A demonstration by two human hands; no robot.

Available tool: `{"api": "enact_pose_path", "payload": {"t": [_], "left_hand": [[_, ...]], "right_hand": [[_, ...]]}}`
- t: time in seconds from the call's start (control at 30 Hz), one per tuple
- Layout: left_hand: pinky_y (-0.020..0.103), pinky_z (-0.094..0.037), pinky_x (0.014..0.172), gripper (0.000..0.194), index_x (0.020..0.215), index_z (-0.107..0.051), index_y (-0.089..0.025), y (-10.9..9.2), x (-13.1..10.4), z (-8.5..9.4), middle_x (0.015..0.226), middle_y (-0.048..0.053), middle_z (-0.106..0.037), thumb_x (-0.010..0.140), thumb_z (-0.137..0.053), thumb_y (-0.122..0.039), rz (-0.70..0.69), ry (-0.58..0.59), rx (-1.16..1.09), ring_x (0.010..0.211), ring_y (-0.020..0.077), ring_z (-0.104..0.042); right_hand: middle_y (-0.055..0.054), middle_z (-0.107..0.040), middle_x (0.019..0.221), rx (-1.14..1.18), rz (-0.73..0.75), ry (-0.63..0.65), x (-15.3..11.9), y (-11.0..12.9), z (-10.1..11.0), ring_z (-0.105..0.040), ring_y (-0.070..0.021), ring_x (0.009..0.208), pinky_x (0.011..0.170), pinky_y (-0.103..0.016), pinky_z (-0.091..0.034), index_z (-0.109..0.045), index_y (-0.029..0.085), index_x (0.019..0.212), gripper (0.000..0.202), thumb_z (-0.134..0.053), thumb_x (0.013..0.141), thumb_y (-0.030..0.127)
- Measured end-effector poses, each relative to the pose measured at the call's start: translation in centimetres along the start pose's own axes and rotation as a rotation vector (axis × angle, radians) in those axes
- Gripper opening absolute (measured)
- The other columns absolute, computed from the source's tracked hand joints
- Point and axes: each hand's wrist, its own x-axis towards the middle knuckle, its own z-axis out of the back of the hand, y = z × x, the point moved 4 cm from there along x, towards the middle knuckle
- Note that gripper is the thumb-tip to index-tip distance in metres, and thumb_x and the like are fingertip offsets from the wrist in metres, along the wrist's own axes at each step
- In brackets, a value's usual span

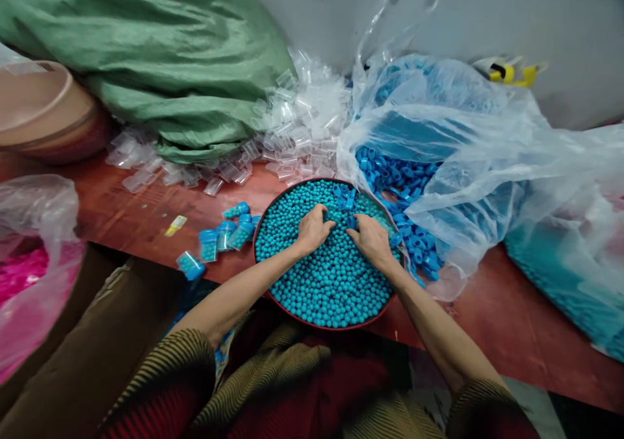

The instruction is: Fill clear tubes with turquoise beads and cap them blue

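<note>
A round red-rimmed tray (254,252) full of small turquoise beads (331,283) sits at the table's front edge. Over the beads, my left hand (314,229) has its fingers curled and its thumb pointing right; whatever they hold is hidden. My right hand (371,239) pinches a blue cap (351,221) near the tray's middle. Just beyond it, several loose blue caps (345,197) lie on the beads. Left of the tray stand and lie several clear, blue-capped containers (208,245) with turquoise beads inside.
Clear empty containers (302,127) are heaped behind the tray, beside a green sack (195,55). A plastic bag (468,140) spills blue caps (419,244) at right. Another bag of turquoise beads (560,289) lies farther right. A tub (43,107) and pink pieces (29,270) are left.
</note>
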Motion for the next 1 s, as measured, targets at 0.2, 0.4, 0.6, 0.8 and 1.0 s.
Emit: {"api": "enact_pose_path", "payload": {"t": [0.2,0.4,0.6,0.8,1.0], "left_hand": [[0.034,-0.044,0.081,0.033,0.102,-0.055,-0.018,-0.4,0.0,-0.5,0.101,0.009,-0.061,0.074,-0.066,-0.03,0.002,0.113,0.115,0.093,0.0244,-0.059],[0.033,-0.044,0.084,0.035,0.107,-0.055,-0.019,-1.2,0.1,-0.5,0.106,0.008,-0.062,0.077,-0.064,-0.033,0.037,0.185,0.24,0.098,0.0233,-0.059],[0.032,-0.045,0.085,0.04,0.111,-0.055,-0.018,-1.5,0.2,-0.5,0.112,0.008,-0.062,0.076,-0.064,-0.035,0.045,0.224,0.29,0.102,0.0232,-0.059],[0.033,-0.044,0.087,0.038,0.109,-0.059,-0.022,-1.3,0.2,-0.4,0.107,0.007,-0.063,0.076,-0.064,-0.039,-0.006,0.299,0.341,0.103,0.0237,-0.058],[0.031,-0.044,0.083,0.031,0.102,-0.059,-0.019,-1.1,0.1,-0.4,0.103,0.007,-0.063,0.076,-0.064,-0.034,0.003,0.332,0.295,0.098,0.0234,-0.058]], "right_hand": [[-0.015,-0.065,0.095,-0.087,0.06,0.04,-0.9,0.3,0.5,-0.059,-0.0262,0.092,0.076,-0.031,-0.043,-0.055,0.01,0.104,0.024,-0.048,0.086,0.024],[-0.012,-0.065,0.096,-0.055,0.125,-0.077,0.8,-0.3,0.5,-0.06,-0.0226,0.09,0.076,-0.028,-0.042,-0.053,0.014,0.118,0.032,-0.042,0.091,0.026],[-0.013,-0.066,0.095,-0.058,0.205,-0.05,0.7,0.1,-1.0,-0.061,-0.0233,0.088,0.075,-0.03,-0.045,-0.051,0.013,0.126,0.039,-0.032,0.094,0.025],[-0.01,-0.069,0.103,0.075,0.188,0.014,-0.2,-1.0,-0.4,-0.062,-0.0223,0.098,0.086,-0.031,-0.045,-0.06,0.016,0.116,0.032,-0.043,0.09,0.024],[-0.011,-0.068,0.106,0.198,0.175,-0.099,0.3,-0.9,0.6,-0.063,-0.0227,0.099,0.087,-0.032,-0.047,-0.061,0.016,0.114,0.031,-0.047,0.087,0.019]]}}
